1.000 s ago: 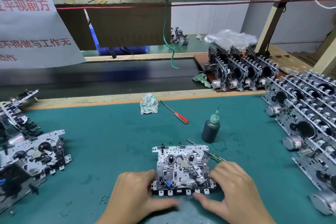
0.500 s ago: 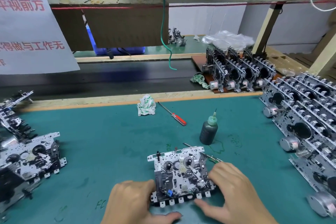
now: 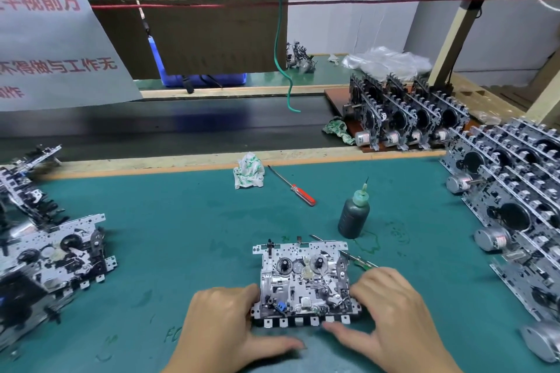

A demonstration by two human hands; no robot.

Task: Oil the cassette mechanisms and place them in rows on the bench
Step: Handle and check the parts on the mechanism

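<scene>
A silver cassette mechanism (image 3: 304, 280) lies flat on the green bench mat (image 3: 181, 221), face up, just in front of me. My left hand (image 3: 224, 324) grips its left edge and my right hand (image 3: 391, 315) grips its right edge, both thumbs lying along the near side below the tabs. A dark oil bottle (image 3: 354, 215) with a green needle cap stands upright just beyond the mechanism to the right. Rows of upright mechanisms (image 3: 521, 209) fill the right side of the bench.
A pile of mechanisms (image 3: 45, 257) lies at the left. A red-handled screwdriver (image 3: 292, 188) and a crumpled cloth (image 3: 248, 174) lie farther back. A thin tool with a green grip (image 3: 360, 260) lies by my right hand. More mechanisms on a board (image 3: 406, 118) stand behind.
The mechanism was tilted up at its far edge half a second ago; it now lies flat and square again. Both hands keep their hold on its sides.
</scene>
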